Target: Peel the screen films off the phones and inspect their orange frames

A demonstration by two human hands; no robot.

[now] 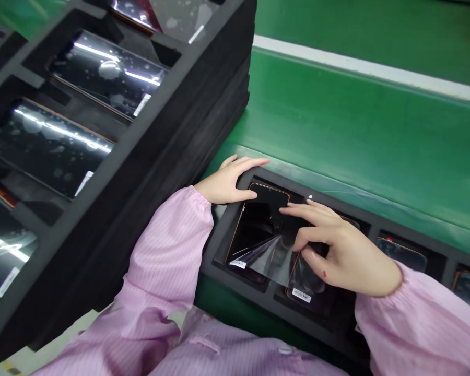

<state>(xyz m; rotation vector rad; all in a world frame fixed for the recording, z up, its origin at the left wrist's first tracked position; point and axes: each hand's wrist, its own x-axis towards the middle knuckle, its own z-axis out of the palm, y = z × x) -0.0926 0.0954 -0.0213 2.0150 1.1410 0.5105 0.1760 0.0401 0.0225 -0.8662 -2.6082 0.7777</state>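
Observation:
A smartphone (256,222) with a dark screen and orange edge lies in the leftmost slot of a black foam tray (235,292). A clear protective film (272,256) is partly lifted off its lower right, with a small white label at the film's lower left corner. My right hand (337,250) pinches that film between thumb and index finger, its other fingers stretched over the phone. My left hand (233,180) is open at the tray's upper left corner, thumb tip at the phone's top edge. A second phone (305,282) with a label sits under my right hand, partly hidden.
A tall stack of black foam trays (203,99) stands at left, its top one holding several film-covered phones (105,75). More phones (403,254) lie in the front tray's right slots. Behind runs a green work surface (356,109) with a white strip (360,65).

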